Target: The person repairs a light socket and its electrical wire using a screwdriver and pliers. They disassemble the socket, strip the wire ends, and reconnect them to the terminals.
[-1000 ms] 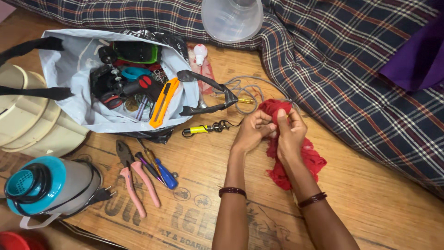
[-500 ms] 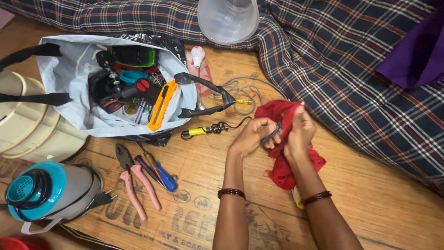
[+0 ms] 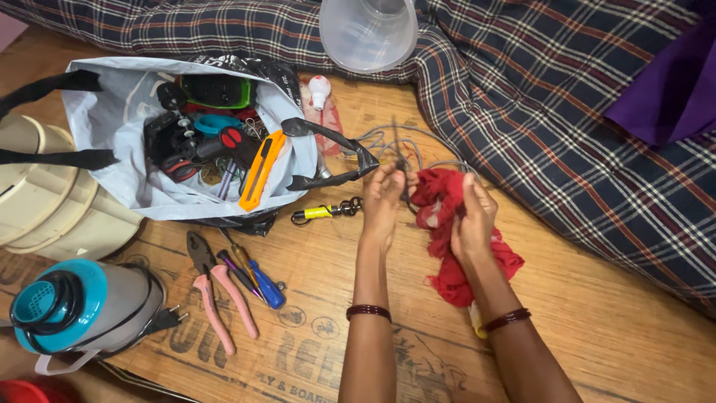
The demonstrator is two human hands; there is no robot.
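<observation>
Your left hand (image 3: 385,195) is closed around a thin dark tool (image 3: 400,160), which stands almost upright between the fingers, and it also touches the left edge of the red cloth (image 3: 447,224). Your right hand (image 3: 473,218) grips the same cloth from the right side, with the fingers curled into the fabric. The cloth hangs between both hands, and its lower end lies on the wooden board (image 3: 597,328). Behind the hands there is a grey wire (image 3: 418,142), near the checked blanket (image 3: 567,97). To the left stands an open grey bag (image 3: 119,149) with tools, and an orange cutter (image 3: 261,170) lies in it. Pink pliers (image 3: 216,291) and a blue screwdriver (image 3: 261,283) lie on the board below the bag.
</observation>
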